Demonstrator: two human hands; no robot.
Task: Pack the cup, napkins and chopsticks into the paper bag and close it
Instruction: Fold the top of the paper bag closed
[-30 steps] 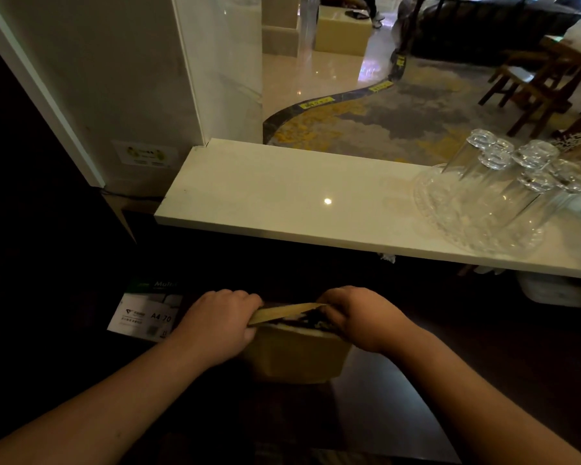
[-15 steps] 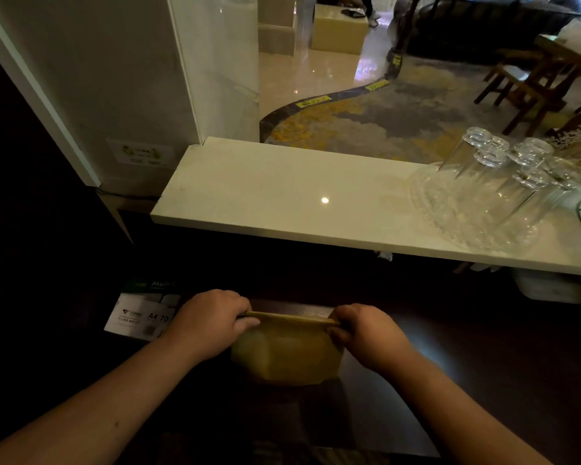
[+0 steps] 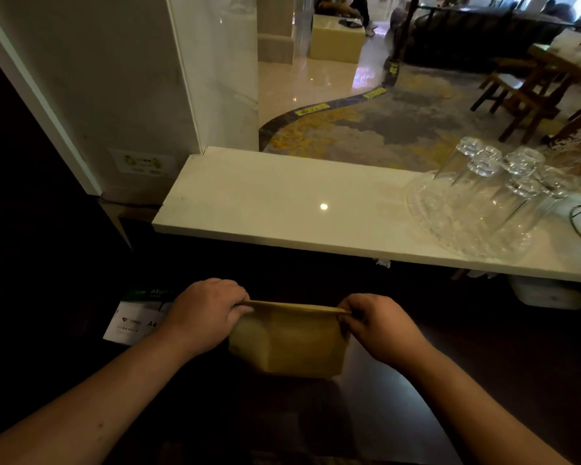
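Both our bare forearms reach forward from the lower corners and angle inward toward each other. Our left hand (image 3: 204, 313) is curled knuckles up, fingers bent down and thumb tucked beneath, pinching a thin folded edge at its inner side. Our right hand (image 3: 381, 325) mirrors it just across, fingertips and thumb nipped together on the opposite end. The wrists are level, the hands apart and not touching.

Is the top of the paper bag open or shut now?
Shut: the paper bag's top edges meet in one flat line, pinched by left hand and right hand.
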